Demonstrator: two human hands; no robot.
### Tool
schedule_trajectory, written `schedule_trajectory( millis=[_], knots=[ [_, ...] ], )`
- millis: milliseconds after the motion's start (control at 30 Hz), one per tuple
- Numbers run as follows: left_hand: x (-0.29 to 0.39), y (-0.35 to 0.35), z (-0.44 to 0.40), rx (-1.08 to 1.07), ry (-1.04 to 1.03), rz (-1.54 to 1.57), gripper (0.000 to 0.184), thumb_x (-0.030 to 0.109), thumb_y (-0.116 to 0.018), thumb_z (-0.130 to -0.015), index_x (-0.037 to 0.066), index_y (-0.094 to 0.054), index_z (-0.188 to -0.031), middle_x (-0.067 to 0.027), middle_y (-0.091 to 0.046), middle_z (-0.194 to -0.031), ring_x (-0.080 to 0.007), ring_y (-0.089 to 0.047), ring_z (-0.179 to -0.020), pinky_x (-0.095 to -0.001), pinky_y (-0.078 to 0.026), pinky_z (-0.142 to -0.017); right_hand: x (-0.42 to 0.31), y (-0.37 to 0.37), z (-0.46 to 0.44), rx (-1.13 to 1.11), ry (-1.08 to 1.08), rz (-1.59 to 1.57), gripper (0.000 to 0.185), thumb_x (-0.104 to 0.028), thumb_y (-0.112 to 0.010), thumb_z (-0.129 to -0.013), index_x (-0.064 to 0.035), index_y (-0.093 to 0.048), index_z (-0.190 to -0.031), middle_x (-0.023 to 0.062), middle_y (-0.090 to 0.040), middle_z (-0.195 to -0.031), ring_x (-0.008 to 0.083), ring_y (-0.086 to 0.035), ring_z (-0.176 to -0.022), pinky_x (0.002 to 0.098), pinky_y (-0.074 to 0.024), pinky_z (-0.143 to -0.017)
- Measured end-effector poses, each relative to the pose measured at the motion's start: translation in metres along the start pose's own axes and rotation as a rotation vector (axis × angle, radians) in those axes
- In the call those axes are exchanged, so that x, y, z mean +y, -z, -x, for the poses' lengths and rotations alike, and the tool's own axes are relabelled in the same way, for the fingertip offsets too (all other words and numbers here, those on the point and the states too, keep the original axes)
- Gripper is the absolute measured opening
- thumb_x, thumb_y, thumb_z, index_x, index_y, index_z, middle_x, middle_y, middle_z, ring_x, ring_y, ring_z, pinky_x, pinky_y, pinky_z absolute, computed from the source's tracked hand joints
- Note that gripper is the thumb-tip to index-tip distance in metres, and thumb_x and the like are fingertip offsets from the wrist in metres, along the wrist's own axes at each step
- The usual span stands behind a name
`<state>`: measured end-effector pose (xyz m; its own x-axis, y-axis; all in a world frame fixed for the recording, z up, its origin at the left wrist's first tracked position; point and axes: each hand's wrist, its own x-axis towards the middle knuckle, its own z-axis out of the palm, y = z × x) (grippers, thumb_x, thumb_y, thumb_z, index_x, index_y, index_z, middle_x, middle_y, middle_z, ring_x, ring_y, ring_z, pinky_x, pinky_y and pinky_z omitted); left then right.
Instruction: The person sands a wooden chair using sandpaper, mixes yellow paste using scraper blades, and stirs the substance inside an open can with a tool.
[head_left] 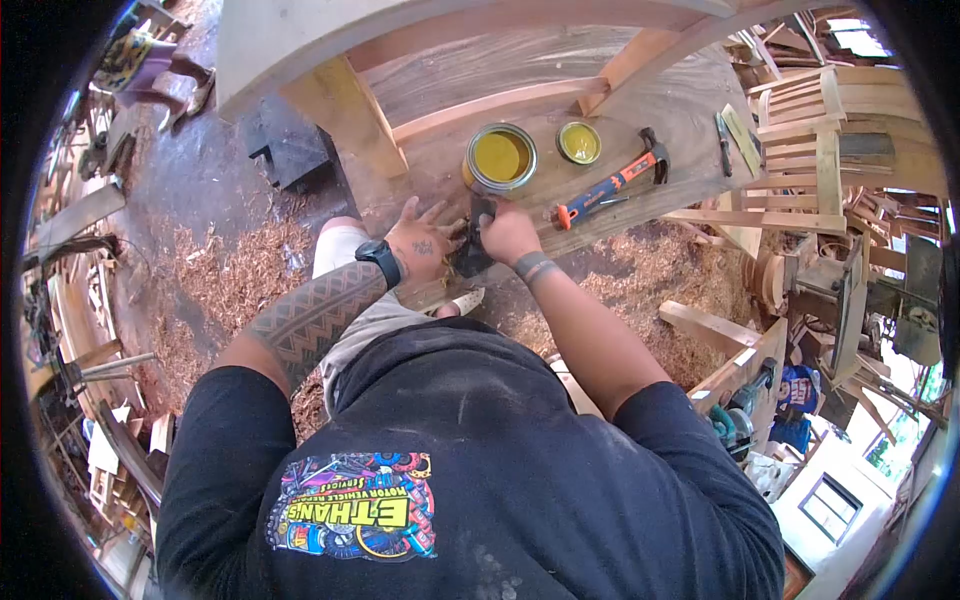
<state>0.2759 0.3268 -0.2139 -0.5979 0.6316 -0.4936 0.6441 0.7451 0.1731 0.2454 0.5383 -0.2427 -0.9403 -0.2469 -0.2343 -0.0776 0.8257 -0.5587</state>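
A dark piece (478, 238), its exact kind unclear, lies on the near side of the open tin (486, 187) of yellow paste. Its long axis runs from the tin back toward the person's torso, the far end pointing at the tin; whether the two touch cannot be told. Nearer than the tin, the right hand (510, 233) has its fingers curled around the piece, grasping it. On the tin's near left, the left hand (424, 242) is spread, fingers released, fingertips beside the piece. Right of the tin, on the table (680, 120), rest a paste-smeared lid (580, 162) and a hammer (618, 190), its handle slanting nearer and leftward.
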Motion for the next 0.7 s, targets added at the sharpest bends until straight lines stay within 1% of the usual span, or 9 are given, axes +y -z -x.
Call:
schedule_trajectory(
  millis=[100, 133, 233, 367, 400, 500, 533, 600, 700],
  knots=[
    [-0.002, -0.005, 0.0, 0.019, -0.011, 0.025, 0.069, 0.052, -0.066, -0.089, 0.028, -0.055, -0.153, 0.0059, -0.04, -0.167, -0.0321, -0.022, -0.16, -0.0743, -0.013, -0.117, 0.016, -0.001, 0.011, 0.021, 0.028, -0.067, 0.03, -0.024, -0.063, -0.092, -0.0032, -0.07, -0.113, 0.0282, -0.072, -0.102, 0.0489, -0.068, -0.101, 0.0566, -0.0529, -0.093],
    [-0.003, -0.008, -0.001, 0.029, -0.005, 0.015, 0.07, 0.052, -0.066, -0.089, 0.028, -0.054, -0.154, 0.0059, -0.039, -0.167, -0.0322, -0.022, -0.16, -0.0743, -0.012, -0.117, 0.028, 0.001, 0.015, -0.089, -0.021, 0.067, 0.029, -0.024, -0.063, -0.092, -0.0024, -0.071, -0.109, 0.0285, -0.072, -0.099, 0.0498, -0.068, -0.097, 0.0571, -0.0535, -0.092],
    [0.002, -0.018, 0.003, 0.04, 0.008, 0.022, 0.071, 0.051, -0.066, -0.089, 0.028, -0.052, -0.155, 0.0058, -0.039, -0.167, -0.0324, -0.021, -0.16, -0.0743, -0.012, -0.118, 0.023, 0.004, 0.02, 0.001, -0.002, -0.076, 0.029, -0.025, -0.063, -0.092, -0.001, -0.072, -0.105, 0.0296, -0.071, -0.099, 0.0498, -0.069, -0.095, 0.0572, -0.0541, -0.09],
    [-0.002, -0.007, -0.001, 0.036, -0.004, 0.038, 0.071, 0.05, -0.067, -0.089, 0.029, -0.051, -0.156, 0.0058, -0.039, -0.167, -0.0325, -0.021, -0.16, -0.0742, -0.011, -0.118, 0.002, -0.004, -0.008, -0.068, 0.022, 0.101, 0.029, -0.026, -0.063, -0.091, -0.0012, -0.073, -0.102, 0.0303, -0.072, -0.103, 0.0479, -0.07, -0.097, 0.0556, -0.0552, -0.09],
    [-0.003, -0.006, 0.0, 0.019, -0.009, 0.035, 0.071, 0.049, -0.067, -0.089, 0.029, -0.052, -0.155, 0.0058, -0.039, -0.167, -0.0325, -0.021, -0.16, -0.0741, -0.011, -0.118, 0.007, -0.004, -0.005, -0.024, 0.03, 0.036, 0.031, -0.026, -0.063, -0.091, -0.0006, -0.073, -0.104, 0.0297, -0.072, -0.105, 0.0475, -0.07, -0.099, 0.0552, -0.0553, -0.09],
    [-0.004, -0.014, -0.001, 0.028, -0.013, 0.008, 0.07, 0.05, -0.067, -0.089, 0.03, -0.052, -0.155, 0.0059, -0.038, -0.168, -0.033, -0.02, -0.16, -0.0742, -0.011, -0.118, 0.011, 0.018, 0.009, -0.056, -0.043, -0.086, 0.042, -0.024, -0.065, -0.093, -0.0008, -0.062, -0.128, 0.0318, -0.068, -0.117, 0.0492, -0.066, -0.106, 0.0556, -0.0522, -0.094],
    [-0.002, -0.02, 0.0, 0.034, -0.01, 0.009, 0.07, 0.05, -0.067, -0.089, 0.03, -0.051, -0.155, 0.0061, -0.038, -0.168, -0.0331, -0.02, -0.16, -0.0742, -0.011, -0.118, 0.016, 0.012, -0.003, -0.167, -0.104, 0.013, 0.044, -0.024, -0.065, -0.093, -0.0014, -0.062, -0.13, 0.0314, -0.069, -0.116, 0.0486, -0.066, -0.106, 0.0554, -0.0525, -0.093],
    [-0.003, -0.019, -0.001, 0.071, 0.0, 0.01, 0.07, 0.05, -0.066, -0.089, 0.031, -0.051, -0.155, 0.0066, -0.037, -0.169, -0.0332, -0.02, -0.16, -0.0742, -0.01, -0.119, 0.014, 0.013, -0.01, -0.172, -0.094, 0.049, 0.044, -0.023, -0.065, -0.093, -0.0012, -0.063, -0.13, 0.0311, -0.07, -0.115, 0.0482, -0.066, -0.108, 0.0544, -0.0528, -0.094],
    [-0.005, -0.004, 0.0, -0.013, -0.02, 0.007, 0.069, 0.05, -0.065, -0.09, 0.031, -0.052, -0.155, 0.006, -0.037, -0.169, -0.0329, -0.02, -0.16, -0.0747, -0.01, -0.119, 0.027, 0.017, -0.007, -0.127, -0.021, 0.018, 0.043, -0.025, -0.065, -0.093, -0.0002, -0.063, -0.128, 0.0304, -0.07, -0.113, 0.0483, -0.067, -0.107, 0.0541, -0.0529, -0.095]
  ],
)
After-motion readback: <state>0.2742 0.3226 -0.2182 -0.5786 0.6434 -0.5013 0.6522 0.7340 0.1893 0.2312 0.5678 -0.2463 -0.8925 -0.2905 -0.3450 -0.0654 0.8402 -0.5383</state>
